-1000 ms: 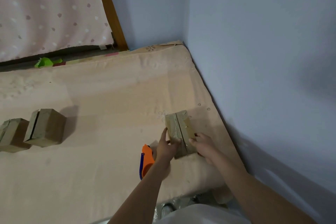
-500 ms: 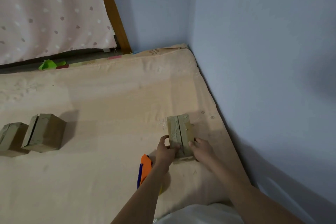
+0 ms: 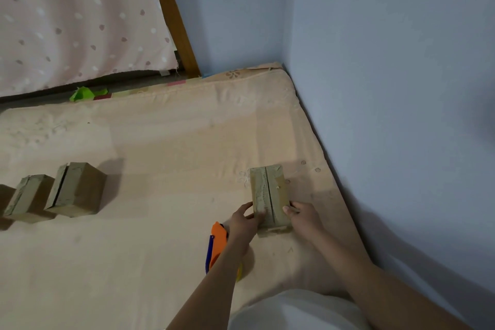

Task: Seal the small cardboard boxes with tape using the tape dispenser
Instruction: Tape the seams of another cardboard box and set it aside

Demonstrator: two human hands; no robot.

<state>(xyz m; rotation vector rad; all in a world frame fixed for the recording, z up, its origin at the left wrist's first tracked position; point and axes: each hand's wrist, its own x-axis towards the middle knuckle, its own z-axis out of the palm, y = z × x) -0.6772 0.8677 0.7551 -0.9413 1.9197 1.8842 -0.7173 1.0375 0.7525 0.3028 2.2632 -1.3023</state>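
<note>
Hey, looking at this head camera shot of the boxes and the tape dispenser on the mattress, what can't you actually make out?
- Tape dispenser: head view; the left forearm covers its roll side.
- Box being held: its near end is hidden behind the left hand and right hand; tape on the seam unclear.
- Leftmost box: cut off by the left frame edge.
- Green scrap: too small to identify.

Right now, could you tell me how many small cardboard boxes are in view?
3: one between both hands near the wall, and two at the left, the nearer-centre one and one beside it. More may lie past the left edge.
</note>
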